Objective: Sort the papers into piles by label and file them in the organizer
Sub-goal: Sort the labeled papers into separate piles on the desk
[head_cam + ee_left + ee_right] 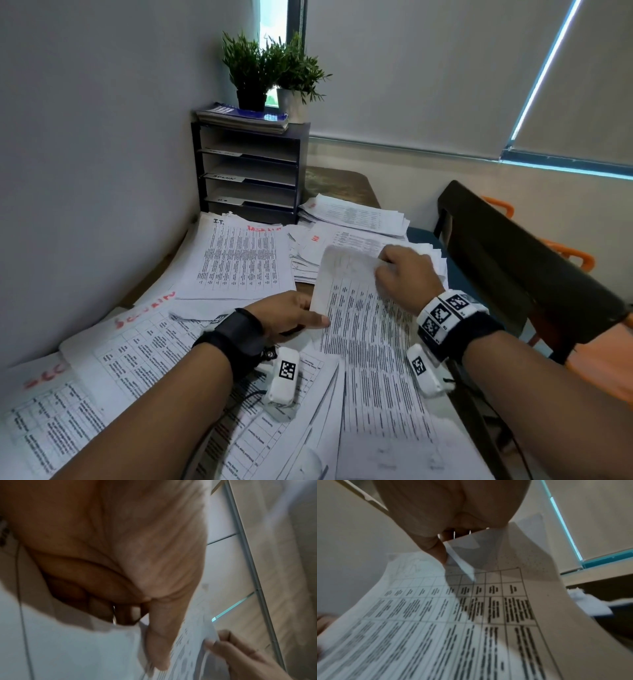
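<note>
Worktop (337,185) crowded with loose piles (239,257); organizer (248,171) at far left corner. Your right hand (406,270) pinches the sheet (363,329) top edge, left hand (291,317) grips its side. Risk: curled sheet tears, or lands on wrong pile, label hidden.

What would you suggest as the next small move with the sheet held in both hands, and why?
Probably flatten the curled top edge to read its label. The right hand pinches the sheet at its top, the left hand grips its left edge, and the bent-over top hides any label like the I.T. pile shows.
</note>
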`<action>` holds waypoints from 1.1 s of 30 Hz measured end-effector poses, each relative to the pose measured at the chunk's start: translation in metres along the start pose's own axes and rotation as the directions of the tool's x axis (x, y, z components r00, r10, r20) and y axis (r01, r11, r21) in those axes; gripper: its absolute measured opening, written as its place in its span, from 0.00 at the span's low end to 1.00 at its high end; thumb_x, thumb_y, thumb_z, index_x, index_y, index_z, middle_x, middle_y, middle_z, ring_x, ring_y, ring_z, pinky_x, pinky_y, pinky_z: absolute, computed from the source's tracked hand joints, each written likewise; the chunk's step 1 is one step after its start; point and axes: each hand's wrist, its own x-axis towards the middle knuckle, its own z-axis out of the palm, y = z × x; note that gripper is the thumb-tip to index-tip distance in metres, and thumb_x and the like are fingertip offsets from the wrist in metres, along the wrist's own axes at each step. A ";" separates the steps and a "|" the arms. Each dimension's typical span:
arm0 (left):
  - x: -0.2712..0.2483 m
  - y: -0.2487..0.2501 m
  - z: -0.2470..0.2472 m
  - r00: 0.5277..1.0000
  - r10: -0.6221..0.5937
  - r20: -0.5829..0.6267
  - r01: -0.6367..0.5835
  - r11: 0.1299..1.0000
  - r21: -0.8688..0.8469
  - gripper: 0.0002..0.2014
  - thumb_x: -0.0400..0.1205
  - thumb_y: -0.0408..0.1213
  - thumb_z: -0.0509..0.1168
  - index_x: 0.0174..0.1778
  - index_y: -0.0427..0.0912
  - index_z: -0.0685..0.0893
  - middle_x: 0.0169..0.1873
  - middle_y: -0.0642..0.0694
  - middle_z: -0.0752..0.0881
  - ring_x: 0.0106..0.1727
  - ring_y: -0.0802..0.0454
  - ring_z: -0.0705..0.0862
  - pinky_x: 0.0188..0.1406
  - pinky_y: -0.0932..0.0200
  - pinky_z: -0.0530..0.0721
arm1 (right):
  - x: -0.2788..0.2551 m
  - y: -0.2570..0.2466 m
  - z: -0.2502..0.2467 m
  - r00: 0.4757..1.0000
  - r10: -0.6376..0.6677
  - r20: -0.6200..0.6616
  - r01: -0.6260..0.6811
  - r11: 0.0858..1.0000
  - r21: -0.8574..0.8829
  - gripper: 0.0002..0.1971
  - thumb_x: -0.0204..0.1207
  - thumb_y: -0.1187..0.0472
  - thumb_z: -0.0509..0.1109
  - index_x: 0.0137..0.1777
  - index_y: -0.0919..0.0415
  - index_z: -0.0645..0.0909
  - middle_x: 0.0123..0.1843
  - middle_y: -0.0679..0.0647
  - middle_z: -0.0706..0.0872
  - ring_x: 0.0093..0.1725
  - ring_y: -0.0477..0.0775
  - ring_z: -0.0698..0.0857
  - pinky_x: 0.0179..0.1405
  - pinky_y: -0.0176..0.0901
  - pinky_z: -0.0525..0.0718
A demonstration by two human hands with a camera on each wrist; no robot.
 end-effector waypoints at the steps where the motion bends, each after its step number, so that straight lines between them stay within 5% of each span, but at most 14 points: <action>1: 0.002 0.000 0.003 1.000 0.009 -0.002 -0.009 1.000 0.012 0.06 0.83 0.44 0.73 0.42 0.49 0.90 0.21 0.49 0.67 0.18 0.54 0.59 0.22 0.58 0.53 | 0.005 0.001 -0.007 0.998 -0.016 -0.066 0.014 1.000 -0.026 0.06 0.77 0.60 0.65 0.40 0.58 0.81 0.41 0.52 0.85 0.48 0.59 0.82 0.60 0.58 0.76; 3: 0.004 0.000 0.010 0.997 0.045 -0.067 -0.047 0.999 -0.027 0.09 0.83 0.47 0.71 0.39 0.49 0.87 0.24 0.45 0.65 0.21 0.51 0.58 0.24 0.56 0.53 | 0.017 0.007 -0.015 0.988 -0.048 -0.148 0.029 0.992 -0.123 0.08 0.79 0.55 0.68 0.53 0.57 0.83 0.54 0.53 0.84 0.59 0.60 0.80 0.64 0.61 0.74; 5: 0.009 0.004 0.015 0.969 0.081 -0.234 -0.115 0.984 -0.135 0.12 0.83 0.48 0.70 0.43 0.43 0.85 0.28 0.42 0.68 0.26 0.47 0.62 0.26 0.55 0.57 | 0.026 0.019 -0.021 0.981 -0.010 -0.192 -0.022 0.986 -0.167 0.22 0.76 0.51 0.72 0.69 0.56 0.76 0.68 0.56 0.77 0.69 0.63 0.74 0.69 0.64 0.71; 8: 0.017 0.018 0.013 0.832 0.119 -0.542 -0.255 0.950 -0.181 0.10 0.87 0.45 0.65 0.52 0.42 0.87 0.28 0.41 0.78 0.29 0.47 0.73 0.26 0.58 0.71 | 0.033 0.030 -0.030 0.936 0.157 -0.316 -0.195 0.976 -0.094 0.38 0.73 0.49 0.77 0.79 0.59 0.65 0.80 0.62 0.65 0.80 0.66 0.65 0.77 0.66 0.65; 12: 0.032 0.018 -0.006 0.686 0.006 -0.728 -0.339 0.888 -0.312 0.17 0.75 0.51 0.65 0.50 0.42 0.86 0.45 0.35 0.91 0.48 0.38 0.90 0.52 0.36 0.89 | 0.039 0.051 -0.012 0.882 0.384 -0.274 -0.351 0.922 0.163 0.42 0.67 0.41 0.77 0.77 0.63 0.71 0.79 0.63 0.70 0.78 0.68 0.70 0.77 0.62 0.71; 14: 0.036 0.016 -0.012 0.667 -0.045 -0.743 -0.334 0.874 -0.353 0.17 0.77 0.52 0.64 0.50 0.41 0.84 0.44 0.39 0.90 0.49 0.37 0.90 0.49 0.36 0.91 | 0.040 0.056 0.002 0.878 0.448 -0.167 -0.380 0.866 0.325 0.44 0.63 0.36 0.76 0.75 0.62 0.74 0.75 0.64 0.76 0.74 0.67 0.76 0.74 0.61 0.76; 16: 0.031 0.025 -0.005 0.674 -0.090 -0.733 -0.390 0.800 -0.456 0.09 0.87 0.42 0.59 0.55 0.41 0.80 0.41 0.42 0.85 0.41 0.43 0.87 0.28 0.57 0.87 | 0.041 0.059 0.018 0.831 0.555 -0.030 -0.482 0.747 0.459 0.46 0.67 0.41 0.79 0.80 0.62 0.69 0.79 0.63 0.73 0.76 0.65 0.75 0.75 0.59 0.75; 18: 0.033 0.025 0.000 0.691 -0.121 -0.713 -0.403 0.753 -0.519 0.06 0.91 0.34 0.54 0.54 0.41 0.76 0.39 0.42 0.79 0.36 0.47 0.81 0.18 0.67 0.76 | 0.040 0.055 0.031 0.764 0.615 0.196 -0.563 0.486 0.669 0.45 0.64 0.42 0.81 0.78 0.60 0.70 0.75 0.61 0.78 0.70 0.63 0.81 0.65 0.58 0.84; 20: 0.035 0.025 0.006 0.710 -0.137 -0.691 -0.445 0.673 -0.591 0.04 0.91 0.34 0.55 0.54 0.42 0.75 0.44 0.41 0.81 0.42 0.45 0.83 0.22 0.63 0.82 | 0.038 0.047 0.045 0.776 0.472 0.418 -0.560 0.212 0.801 0.27 0.73 0.51 0.78 0.70 0.61 0.79 0.65 0.61 0.88 0.59 0.62 0.89 0.53 0.58 0.89; 21: 0.036 0.027 0.009 0.734 -0.112 -0.670 -0.460 0.645 -0.611 0.04 0.91 0.33 0.56 0.58 0.40 0.75 0.48 0.39 0.84 0.47 0.42 0.86 0.32 0.57 0.88 | 0.038 0.043 0.050 0.799 0.405 0.444 -0.542 0.166 0.824 0.17 0.78 0.58 0.74 0.66 0.60 0.82 0.61 0.60 0.91 0.57 0.62 0.90 0.55 0.61 0.89; 23: 0.035 0.032 0.014 0.806 -0.029 -0.591 -0.417 0.681 -0.602 0.09 0.90 0.30 0.56 0.63 0.35 0.76 0.55 0.35 0.88 0.54 0.42 0.87 0.52 0.48 0.88 | 0.042 0.037 0.057 0.847 0.407 0.341 -0.489 0.350 0.799 0.14 0.79 0.66 0.69 0.63 0.60 0.85 0.61 0.56 0.91 0.57 0.61 0.90 0.62 0.62 0.86; 25: 0.033 0.034 0.015 0.860 0.043 -0.509 -0.335 0.798 -0.500 0.08 0.89 0.30 0.59 0.63 0.36 0.78 0.54 0.35 0.89 0.52 0.44 0.85 0.53 0.49 0.84 | 0.052 0.038 0.055 0.870 0.466 0.164 -0.454 0.622 0.638 0.15 0.78 0.67 0.67 0.63 0.59 0.84 0.62 0.52 0.89 0.57 0.57 0.87 0.58 0.48 0.85; 29: 0.027 0.030 0.008 0.879 0.145 -0.454 -0.195 0.979 -0.065 0.07 0.86 0.34 0.67 0.57 0.37 0.84 0.51 0.43 0.88 0.53 0.47 0.87 0.47 0.60 0.86 | 0.074 0.055 0.039 0.839 0.542 0.035 -0.485 0.719 0.498 0.18 0.80 0.69 0.64 0.69 0.66 0.81 0.64 0.61 0.87 0.57 0.60 0.84 0.47 0.36 0.74; 33: 0.027 0.022 0.007 0.914 0.190 -0.357 0.035 0.842 0.538 0.09 0.81 0.41 0.72 0.53 0.42 0.85 0.47 0.47 0.86 0.49 0.49 0.83 0.41 0.60 0.74 | 0.094 0.081 0.019 0.848 0.530 0.006 -0.499 0.793 0.350 0.15 0.82 0.65 0.65 0.64 0.71 0.81 0.59 0.64 0.85 0.61 0.65 0.84 0.51 0.43 0.75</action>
